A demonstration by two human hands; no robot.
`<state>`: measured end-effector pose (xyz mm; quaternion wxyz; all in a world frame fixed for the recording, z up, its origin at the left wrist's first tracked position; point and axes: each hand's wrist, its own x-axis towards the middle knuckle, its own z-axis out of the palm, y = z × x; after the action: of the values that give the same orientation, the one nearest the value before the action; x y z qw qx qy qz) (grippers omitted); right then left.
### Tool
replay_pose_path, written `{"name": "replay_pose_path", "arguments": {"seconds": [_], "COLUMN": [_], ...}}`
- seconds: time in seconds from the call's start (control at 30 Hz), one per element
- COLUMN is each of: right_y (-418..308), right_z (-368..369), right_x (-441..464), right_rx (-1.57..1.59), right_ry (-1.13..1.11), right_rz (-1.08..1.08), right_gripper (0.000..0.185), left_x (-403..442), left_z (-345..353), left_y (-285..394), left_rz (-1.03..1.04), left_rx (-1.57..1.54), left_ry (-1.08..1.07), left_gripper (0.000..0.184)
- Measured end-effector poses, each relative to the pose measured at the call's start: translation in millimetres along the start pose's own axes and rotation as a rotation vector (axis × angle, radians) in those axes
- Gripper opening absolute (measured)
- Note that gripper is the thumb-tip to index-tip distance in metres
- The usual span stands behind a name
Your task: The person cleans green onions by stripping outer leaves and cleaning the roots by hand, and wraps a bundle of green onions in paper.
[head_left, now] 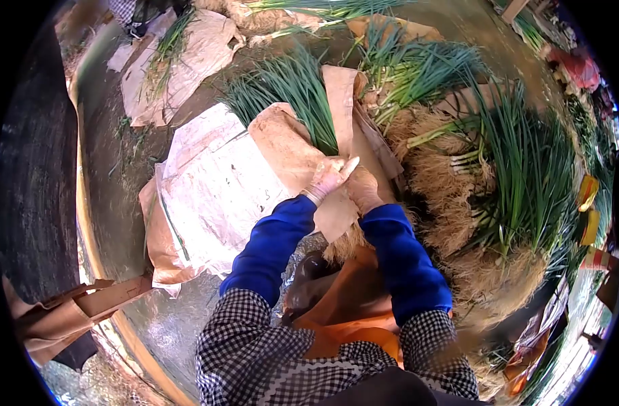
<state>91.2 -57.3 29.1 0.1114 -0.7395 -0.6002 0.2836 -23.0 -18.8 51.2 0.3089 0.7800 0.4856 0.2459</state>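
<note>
A bundle of green onions [289, 88] lies in front of me, its green leaves pointing away and its roots [348, 245] showing near my lap. Brown paper [279, 132] is folded around its middle. My left hand [328, 177], in a pale glove, is closed on the paper's edge over the bundle. Right beside it, my right hand [363, 188] is closed on the paper from the other side. The two hands nearly touch, and some fingertips are hidden. A white paper sack [218, 179] lies flat to the left, next to the wrapping.
Several loose green onions with long roots [445, 196] are heaped on the right. More leaves [424, 68] lie at the far side. Another brown sheet [181, 68] is on the ground at far left, near a person in checked cloth [123, 10]. Cardboard [86, 314] stands at lower left.
</note>
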Motion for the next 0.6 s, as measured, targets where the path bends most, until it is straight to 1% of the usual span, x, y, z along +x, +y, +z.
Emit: {"name": "replay_pose_path", "arguments": {"seconds": [0.07, 0.1, 0.13, 0.17, 0.2, 0.23, 0.27, 0.3, 0.33, 0.37, 0.4, 0.43, 0.47, 0.5, 0.53, 0.57, 0.6], "right_y": [5.5, 0.8, -2.7, -6.7, -9.2, 0.7, 2.8, 2.3, 0.4, -30.3, -63.1, -95.5, -110.8, -69.8, -52.8, -38.3, -18.1], "right_z": [19.2, 13.8, 10.2, 6.3, 5.0, 22.7, 30.4, 38.9, 42.1, 5.1, -38.8, -80.6, -100.6, -45.0, -27.5, -21.8, -15.9], "right_x": [4.5, -2.5, -7.9, -10.8, -12.3, -6.8, -12.2, -23.1, -27.9, -44.0, -65.0, -85.0, -93.3, -73.0, -64.9, -56.9, -42.7], "right_rx": [-0.294, -0.185, -0.184, -0.127, -0.067, -0.054, -0.058, -0.061, -0.067, -0.111, -0.121, -0.113, -0.101, -0.162, -0.153, -0.017, 0.114], "right_ry": [-0.094, -0.048, -0.043, 0.005, 0.05, 0.031, 0.025, 0.014, 0.013, -0.039, -0.044, 0.04, 0.133, 0.151, 0.16, 0.004, -0.153], "right_rz": [-0.138, -0.166, -0.172, -0.12, -0.062, -0.126, -0.13, -0.269, -0.41, -0.373, -0.374, -0.289, -0.206, -0.388, -0.377, -0.431, -0.489], "right_gripper": [0.027, 0.027, 0.027, 0.027, 0.027, 0.032, 0.032, 0.03, 0.03, 0.027, 0.027, 0.026, 0.025, 0.029, 0.029, 0.031, 0.035], "left_x": [-7.8, -13.7, -33.6, -42.0, -42.7, -43.4, -44.7, -40.8, -33.6, -26.4, -19.2, -18.7, -12.6, -4.2, -5.1, -1.9, 9.3], "left_z": [2.3, 0.7, -26.7, -25.1, -9.4, 6.5, 22.8, 48.3, 62.1, 75.0, 88.7, 75.7, 64.1, 72.9, 97.1, 114.2, 107.6], "left_y": [-14.4, -15.2, 13.5, 7.3, -15.3, -38.3, -61.5, -79.1, -98.3, -116.5, -135.5, -139.6, -141.7, -160.8, -195.6, -211.9, -196.4], "left_rz": [0.426, 0.314, 0.066, -0.095, -0.165, -0.241, -0.335, -0.581, -0.507, -0.452, -0.413, -0.628, -0.821, -0.805, -0.661, -0.496, -0.489], "left_rx": [0.015, -0.187, -0.242, -0.184, -0.526, -0.92, -1.258, -0.901, -0.615, -0.286, 0.02, -0.324, -0.666, -0.659, -0.969, -1.283, -1.289], "left_ry": [0.214, 0.315, 0.296, 0.6, 0.562, 0.57, 0.618, 0.401, 0.389, 0.393, 0.423, 0.288, 0.142, 0.143, 0.307, 0.47, 0.465], "left_gripper": [0.019, 0.016, 0.031, 0.04, 0.047, 0.053, 0.06, 0.063, 0.065, 0.067, 0.069, 0.062, 0.056, 0.056, 0.047, 0.039, 0.039]}}
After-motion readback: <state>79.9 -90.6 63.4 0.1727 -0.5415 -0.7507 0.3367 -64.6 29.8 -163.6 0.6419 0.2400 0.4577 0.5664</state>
